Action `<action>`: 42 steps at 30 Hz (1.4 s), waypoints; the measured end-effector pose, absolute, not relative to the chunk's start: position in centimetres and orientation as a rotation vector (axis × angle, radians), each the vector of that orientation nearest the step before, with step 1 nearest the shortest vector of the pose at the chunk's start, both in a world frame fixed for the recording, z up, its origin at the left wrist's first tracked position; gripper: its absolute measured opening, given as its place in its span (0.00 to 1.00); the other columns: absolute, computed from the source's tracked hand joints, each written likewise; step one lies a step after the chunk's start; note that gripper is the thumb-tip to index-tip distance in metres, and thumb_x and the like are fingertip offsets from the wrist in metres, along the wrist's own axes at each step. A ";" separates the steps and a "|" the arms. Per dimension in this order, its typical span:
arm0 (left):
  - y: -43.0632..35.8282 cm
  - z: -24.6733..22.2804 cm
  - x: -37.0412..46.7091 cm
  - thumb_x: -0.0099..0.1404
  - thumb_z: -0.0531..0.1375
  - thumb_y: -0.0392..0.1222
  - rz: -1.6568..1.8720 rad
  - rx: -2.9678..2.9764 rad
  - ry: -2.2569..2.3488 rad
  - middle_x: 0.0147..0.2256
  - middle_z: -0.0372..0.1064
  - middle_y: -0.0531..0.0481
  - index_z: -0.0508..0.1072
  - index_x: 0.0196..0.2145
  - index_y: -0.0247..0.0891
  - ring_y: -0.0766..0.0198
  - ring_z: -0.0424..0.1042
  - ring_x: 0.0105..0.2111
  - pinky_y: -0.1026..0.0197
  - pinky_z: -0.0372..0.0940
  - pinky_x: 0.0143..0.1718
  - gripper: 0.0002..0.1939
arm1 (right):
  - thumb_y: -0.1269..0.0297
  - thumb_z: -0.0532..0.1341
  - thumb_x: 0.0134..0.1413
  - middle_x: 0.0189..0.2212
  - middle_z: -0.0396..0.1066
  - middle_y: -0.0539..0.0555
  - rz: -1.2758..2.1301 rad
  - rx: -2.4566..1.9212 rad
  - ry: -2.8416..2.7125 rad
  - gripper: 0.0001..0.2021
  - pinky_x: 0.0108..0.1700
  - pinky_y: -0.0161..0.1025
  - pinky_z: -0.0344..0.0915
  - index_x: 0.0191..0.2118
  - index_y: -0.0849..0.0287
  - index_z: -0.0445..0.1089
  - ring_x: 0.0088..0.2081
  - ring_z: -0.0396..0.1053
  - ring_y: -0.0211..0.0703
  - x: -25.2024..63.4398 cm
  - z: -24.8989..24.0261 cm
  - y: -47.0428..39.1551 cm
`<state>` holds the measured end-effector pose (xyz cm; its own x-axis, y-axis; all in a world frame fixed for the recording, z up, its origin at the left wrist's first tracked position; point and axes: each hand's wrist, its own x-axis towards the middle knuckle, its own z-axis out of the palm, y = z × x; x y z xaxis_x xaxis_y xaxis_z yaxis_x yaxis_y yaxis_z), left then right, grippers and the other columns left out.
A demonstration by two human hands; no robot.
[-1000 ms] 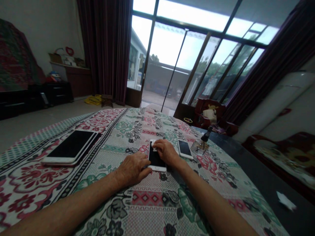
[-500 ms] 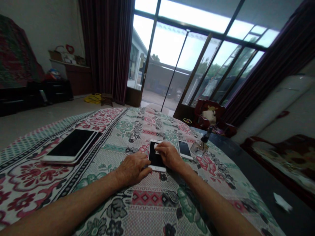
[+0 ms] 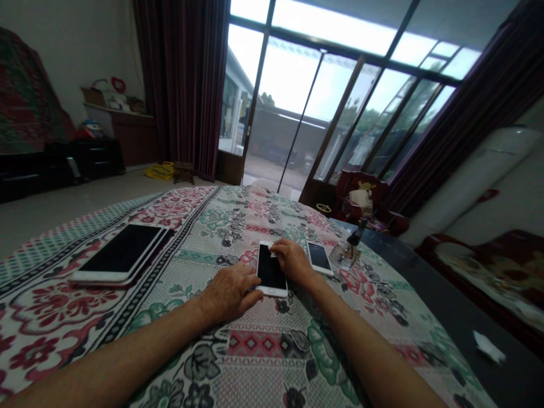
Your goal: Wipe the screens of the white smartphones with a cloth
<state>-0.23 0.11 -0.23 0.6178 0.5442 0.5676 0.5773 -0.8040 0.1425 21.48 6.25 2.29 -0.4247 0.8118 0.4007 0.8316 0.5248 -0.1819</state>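
Note:
A white smartphone [image 3: 269,273] with a dark screen lies flat on the patterned tablecloth [image 3: 255,374]. My left hand [image 3: 232,289] steadies it from the left, thumb by the lower corner and a finger at the side edge. Above the upper right part of the screen, my right hand [image 3: 294,262] pinches a small white wad of tissue [image 3: 272,253], mostly covered by the fingers. Just right of that hand lies a second white phone [image 3: 319,258]. Beside it stands a clear glass bottle with a dark top [image 3: 346,254].
Farther left on the cloth is a stack of larger white-edged devices [image 3: 121,252]. A crumpled white tissue [image 3: 488,347] rests on the dark surface [image 3: 450,317] at right. Beyond the table are a carved wooden chair [image 3: 361,195], a yellow item on the floor [image 3: 160,170] and glass doors [image 3: 289,124].
My right hand has shifted slightly up and right across the screen with the tissue, uncovering more of the phone's lower part. My left hand stays in place.

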 end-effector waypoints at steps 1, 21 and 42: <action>0.1 -0.2 -0.2 0.65 0.59 0.43 -0.946 -2.777 -0.967 0.30 0.71 0.47 0.75 0.34 0.37 0.60 0.69 0.33 0.58 0.65 0.33 0.08 | 0.80 0.56 0.56 0.41 0.75 0.57 -0.062 -1.377 -2.327 0.15 0.48 0.39 0.65 0.40 0.60 0.78 0.43 0.70 0.43 21.4 2.4 6.7; 0.1 -0.3 -0.2 0.63 0.60 0.42 -0.961 -2.755 -0.948 0.30 0.72 0.47 0.75 0.33 0.37 0.59 0.69 0.33 0.58 0.65 0.32 0.07 | 0.81 0.55 0.53 0.37 0.73 0.56 0.032 -1.262 -2.310 0.15 0.46 0.40 0.66 0.39 0.60 0.77 0.41 0.69 0.42 21.6 2.1 1.4; 0.2 -0.5 -0.1 0.65 0.59 0.43 -0.942 -2.792 -0.994 0.31 0.72 0.46 0.75 0.36 0.36 0.56 0.70 0.34 0.56 0.66 0.34 0.08 | 0.80 0.55 0.55 0.40 0.74 0.57 -0.035 -1.618 -2.291 0.15 0.46 0.34 0.63 0.40 0.60 0.77 0.42 0.71 0.41 21.5 3.2 2.6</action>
